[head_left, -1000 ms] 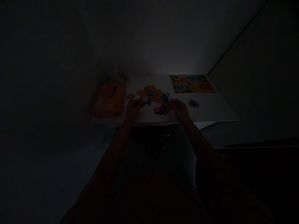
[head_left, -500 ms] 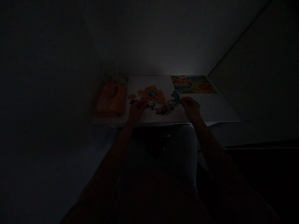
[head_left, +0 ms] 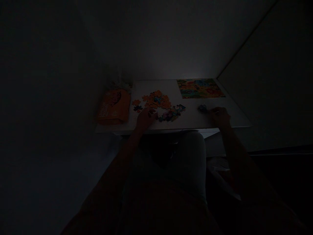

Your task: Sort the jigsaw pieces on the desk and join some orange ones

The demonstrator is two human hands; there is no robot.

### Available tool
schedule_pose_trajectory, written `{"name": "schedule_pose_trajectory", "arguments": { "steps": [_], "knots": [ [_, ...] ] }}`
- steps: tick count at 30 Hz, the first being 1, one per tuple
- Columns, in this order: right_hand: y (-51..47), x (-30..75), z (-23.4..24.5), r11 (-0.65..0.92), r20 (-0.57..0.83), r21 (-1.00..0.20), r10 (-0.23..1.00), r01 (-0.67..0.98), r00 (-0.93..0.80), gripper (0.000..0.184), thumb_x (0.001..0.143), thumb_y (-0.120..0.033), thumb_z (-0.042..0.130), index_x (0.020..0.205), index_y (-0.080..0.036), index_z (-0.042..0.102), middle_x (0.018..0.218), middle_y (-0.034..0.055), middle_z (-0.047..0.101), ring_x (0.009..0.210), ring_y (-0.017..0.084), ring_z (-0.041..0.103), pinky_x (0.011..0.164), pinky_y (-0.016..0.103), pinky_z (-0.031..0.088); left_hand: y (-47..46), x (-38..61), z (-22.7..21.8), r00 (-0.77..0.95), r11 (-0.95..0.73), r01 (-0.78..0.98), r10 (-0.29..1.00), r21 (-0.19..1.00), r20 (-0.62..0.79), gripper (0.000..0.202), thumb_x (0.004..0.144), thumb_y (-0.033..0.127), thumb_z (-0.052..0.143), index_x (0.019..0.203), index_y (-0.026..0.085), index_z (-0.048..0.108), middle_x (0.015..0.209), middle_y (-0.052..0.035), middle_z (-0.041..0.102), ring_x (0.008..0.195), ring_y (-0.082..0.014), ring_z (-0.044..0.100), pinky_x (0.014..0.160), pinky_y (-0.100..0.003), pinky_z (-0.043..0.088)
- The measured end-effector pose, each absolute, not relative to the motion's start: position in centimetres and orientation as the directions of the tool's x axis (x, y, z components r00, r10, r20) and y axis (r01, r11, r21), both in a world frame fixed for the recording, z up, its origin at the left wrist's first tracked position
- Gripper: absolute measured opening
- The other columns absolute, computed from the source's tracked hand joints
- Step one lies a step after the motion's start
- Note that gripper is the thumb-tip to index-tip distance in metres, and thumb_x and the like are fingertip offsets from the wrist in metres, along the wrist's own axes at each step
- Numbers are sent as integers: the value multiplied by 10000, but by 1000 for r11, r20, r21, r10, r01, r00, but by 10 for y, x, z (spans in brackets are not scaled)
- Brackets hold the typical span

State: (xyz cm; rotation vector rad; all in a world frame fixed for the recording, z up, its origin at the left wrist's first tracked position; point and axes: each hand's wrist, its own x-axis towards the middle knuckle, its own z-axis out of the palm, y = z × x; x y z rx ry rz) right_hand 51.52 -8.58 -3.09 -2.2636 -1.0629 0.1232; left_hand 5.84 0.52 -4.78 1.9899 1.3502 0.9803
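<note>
The view is very dark. My left hand (head_left: pixel 146 118) is at the near left of a pile of colourful jigsaw puzzle pieces (head_left: pixel 171 114), thumb and fingers pinched around what looks like a puzzle piece (head_left: pixel 156 115). On the right of the table, my right hand (head_left: pixel 222 117) is low over the surface with its fingers drawn together. Just left of its fingertips lies a small dark bluish clump of puzzle pieces (head_left: pixel 202 108). Whether those fingers hold anything is too dim to tell. Orange-backed puzzle pieces (head_left: pixel 157 99) form a heap behind my left hand.
An orange puzzle box (head_left: pixel 114 106) stands at the table's left end, with a pale crumpled thing (head_left: pixel 122 84) behind it. A colourful picture sheet (head_left: pixel 201 88) lies at the back right. Walls border the white table (head_left: pixel 195 122) behind and at the right.
My right hand has moved right, away from the colourful pile, and the blue piece it held there is gone from that spot. My left hand has shifted slightly right and nearer me.
</note>
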Motion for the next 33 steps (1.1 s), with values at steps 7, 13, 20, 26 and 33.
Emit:
{"name": "schedule_pose_trajectory", "arguments": {
  "steps": [7,13,20,26,33],
  "knots": [
    [-87,499,-41,-413,310,-570,693,710,651,244,1042,-463,712,1172,-257,729,1339,196,827,1265,408,797,1192,617,586,28,71,-33,459,-578,659,816,480,352,372,1120,243,837,1486,184,868,1612,-203,790,1594,-428,692,1390,-602,498],
    [-88,500,-46,-372,330,-551,725,747,604,350,1068,-541,680,1228,-233,728,1346,222,827,1287,420,789,1206,630,556,74,108,-10,729,-773,603,635,197,256,545,1164,137,668,1688,211,802,1832,-189,664,1728,-469,595,1478,-721,371],
    [-87,506,-53,-343,348,-545,738,765,578,372,1070,-577,661,1213,-237,710,1334,232,823,1242,415,783,1189,644,542,97,128,10,818,-814,575,575,-86,30,542,1305,255,402,1657,142,799,1508,-294,810,1383,-463,802,1156,-627,614],
    [-85,507,-59,-347,377,-537,717,769,587,366,1078,-598,657,1172,-249,717,1311,225,831,1222,413,783,1180,642,544,101,114,6,636,-634,772,769,-53,72,645,1250,139,336,1812,136,652,1602,-344,725,1286,-486,815,1115,-694,629],
    [-85,508,-59,-327,394,-540,717,776,575,387,1066,-632,644,1117,-258,728,1259,209,844,1164,397,780,1143,633,563,116,85,6,485,-534,799,844,277,230,523,1152,113,611,1652,110,762,1648,-274,748,1515,-455,742,1349,-631,585]
  ]
}}
